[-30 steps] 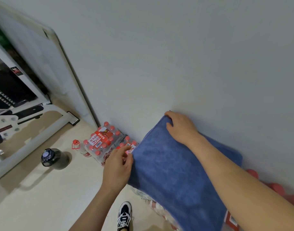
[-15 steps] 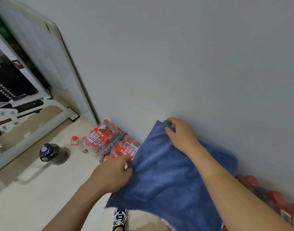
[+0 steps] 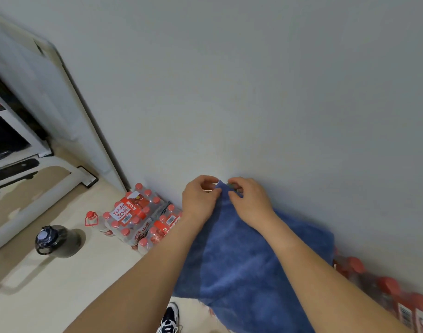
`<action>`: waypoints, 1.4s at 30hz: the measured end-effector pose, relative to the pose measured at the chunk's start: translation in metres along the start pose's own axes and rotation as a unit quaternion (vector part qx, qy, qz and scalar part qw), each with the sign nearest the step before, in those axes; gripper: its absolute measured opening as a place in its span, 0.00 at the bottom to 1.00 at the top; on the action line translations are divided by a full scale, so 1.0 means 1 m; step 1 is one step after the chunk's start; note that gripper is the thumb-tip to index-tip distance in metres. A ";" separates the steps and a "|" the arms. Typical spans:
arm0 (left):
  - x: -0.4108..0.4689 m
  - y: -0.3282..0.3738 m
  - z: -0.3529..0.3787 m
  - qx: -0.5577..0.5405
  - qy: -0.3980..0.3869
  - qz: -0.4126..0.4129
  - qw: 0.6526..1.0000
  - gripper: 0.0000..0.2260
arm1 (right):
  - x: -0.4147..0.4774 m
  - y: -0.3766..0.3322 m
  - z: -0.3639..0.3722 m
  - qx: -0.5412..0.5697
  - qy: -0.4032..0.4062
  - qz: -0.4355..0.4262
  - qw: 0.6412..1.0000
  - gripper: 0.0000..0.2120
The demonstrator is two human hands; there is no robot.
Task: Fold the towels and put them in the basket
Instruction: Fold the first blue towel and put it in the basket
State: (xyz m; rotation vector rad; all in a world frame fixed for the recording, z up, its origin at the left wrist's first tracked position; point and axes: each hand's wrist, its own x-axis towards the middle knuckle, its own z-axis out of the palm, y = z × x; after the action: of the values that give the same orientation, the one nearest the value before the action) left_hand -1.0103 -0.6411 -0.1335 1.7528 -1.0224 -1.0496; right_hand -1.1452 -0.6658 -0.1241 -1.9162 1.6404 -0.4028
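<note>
Just below the middle of the frame we see the left hand (image 3: 200, 200) and the right hand (image 3: 250, 203) close together at the top corner of a blue terry-cloth towel (image 3: 241, 267), hard against the plain pale grey wall (image 3: 253, 92). The left hand's fingers are curled and its thumb and fingertips pinch the towel's corner edge. The right hand, just beside it, has its fingers bent down onto the same corner and grips the cloth there. A small greenish spot shows at the right hand's fingertips, and we cannot tell what it is. From that corner the towel spreads down and to the right into the lower middle of the frame, passing under both forearms and draping over something we cannot see. At the lower right, a row of red-capped clear plastic bottles (image 3: 385, 294) peeks out past the towel's edge. Left of the hands, shrink-wrapped packs of red-capped water bottles (image 3: 136, 212) stand on the beige floor (image 3: 49, 296) against the wall, with a single red-capped bottle (image 3: 95, 222) just beside them and a dark translucent jug with a black lid (image 3: 56, 240) farther left. A black-and-white sneaker (image 3: 169, 318) shows at the bottom edge, and a white metal frame (image 3: 37, 186) crosses the left side.
</note>
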 end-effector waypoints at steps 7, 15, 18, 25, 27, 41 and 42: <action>-0.025 0.009 -0.007 -0.052 -0.027 0.058 0.997 0.10 | -0.002 -0.012 -0.028 0.236 -0.121 0.084 0.961 0.11; -0.029 0.005 -0.007 -0.029 -0.024 0.076 0.996 0.05 | -0.009 -0.016 -0.043 0.284 -0.149 0.057 0.946 0.05; -0.030 0.008 -0.009 -0.050 -0.030 0.078 0.995 0.04 | -0.009 -0.020 -0.044 0.314 -0.118 0.046 0.941 0.05; -0.033 0.017 -0.012 -0.165 -0.028 0.012 0.986 0.03 | -0.008 -0.017 -0.048 0.277 -0.117 0.037 0.953 0.05; -0.033 0.018 -0.013 -0.196 -0.022 -0.015 0.980 0.04 | -0.009 -0.018 -0.049 0.272 -0.119 0.027 0.955 0.06; -0.026 0.028 -0.021 -0.206 -0.113 -0.053 0.971 0.05 | -0.013 -0.020 -0.044 0.192 -0.059 -0.040 0.979 0.07; -0.026 0.029 -0.022 -0.180 -0.109 -0.039 0.977 0.04 | -0.013 -0.020 -0.044 0.183 -0.051 -0.045 0.981 0.08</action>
State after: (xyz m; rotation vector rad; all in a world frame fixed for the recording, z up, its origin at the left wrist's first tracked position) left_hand -1.0051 -0.6219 -0.0935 1.4148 -0.8343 -1.4043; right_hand -1.1568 -0.6618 -0.0761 -1.7055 1.3131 -0.5873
